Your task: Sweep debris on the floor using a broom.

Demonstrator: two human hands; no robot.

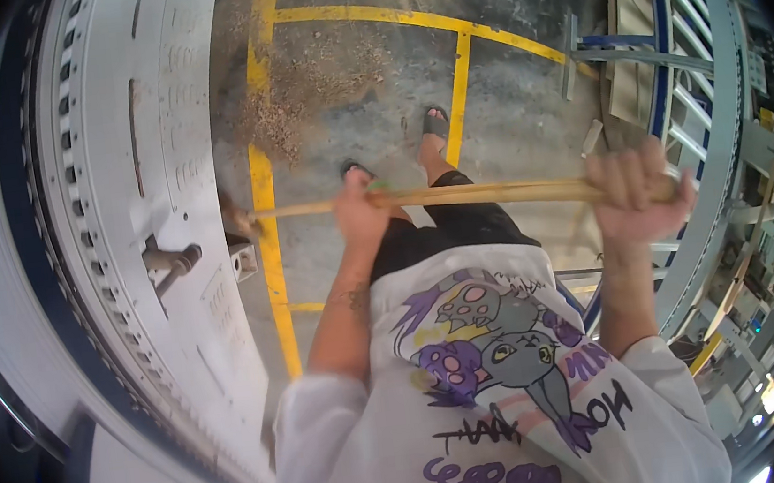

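Observation:
A long yellowish wooden stick [486, 195] lies level across the front of my body. My left hand [362, 214] is closed around it left of the middle, with a bit of green showing beside the fingers. Near the stick's right end my right hand [638, 191] grips it in a fist, blurred by motion. The stick's left end runs toward a brownish blurred shape beside the white machine; what that shape is, I cannot make out.
A white machine [174, 103] with a protruding dark knob [186, 260] stands close on the left. Yellow lines [363, 10] mark the concrete floor, where brown debris [297, 100] is scattered. On the right is a conveyor frame with metal rollers [686, 12] and blue supports.

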